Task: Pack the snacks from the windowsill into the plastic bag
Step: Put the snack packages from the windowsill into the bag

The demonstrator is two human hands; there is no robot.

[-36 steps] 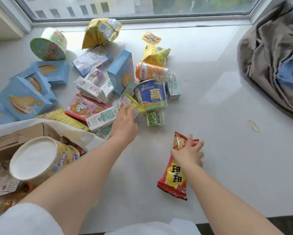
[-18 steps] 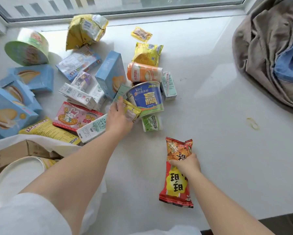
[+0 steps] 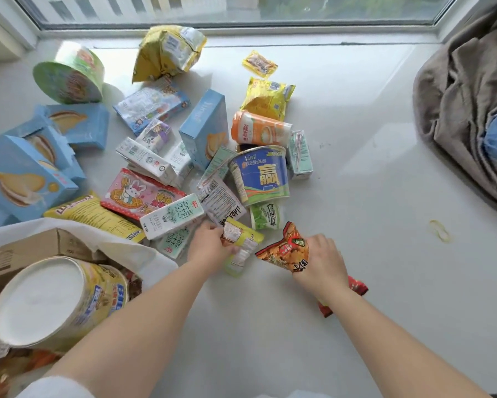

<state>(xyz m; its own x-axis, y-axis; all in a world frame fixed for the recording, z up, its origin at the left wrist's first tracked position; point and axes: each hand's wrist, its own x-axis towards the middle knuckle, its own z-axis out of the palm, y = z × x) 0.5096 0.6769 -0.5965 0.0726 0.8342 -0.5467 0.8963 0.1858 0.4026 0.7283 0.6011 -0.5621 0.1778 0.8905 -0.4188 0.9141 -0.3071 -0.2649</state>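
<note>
Snacks lie heaped on the white windowsill (image 3: 356, 282), mostly left of centre and toward the window. My left hand (image 3: 210, 245) is closed on a small yellow-green packet (image 3: 243, 245) at the near edge of the heap; my fingers hide part of its print. My right hand (image 3: 322, 259) grips a red and orange snack bag (image 3: 284, 248) around its middle, and my wrist covers most of the bag, so only its top and a red corner at the near end show. Just beyond my hands stand a blue noodle cup (image 3: 258, 175), a green sachet (image 3: 266, 215) and a milk carton (image 3: 171, 215), with a pink rabbit packet (image 3: 138, 193) to the left. The white plastic bag (image 3: 132, 251) sits at the near left, its lower part cut off by the frame; a round tin (image 3: 57, 303) and a cardboard box (image 3: 26, 251) lie inside, and what lies under them is too dark to make out. At the far right is a heap of brown cloth (image 3: 465, 104), partly out of frame.
</note>
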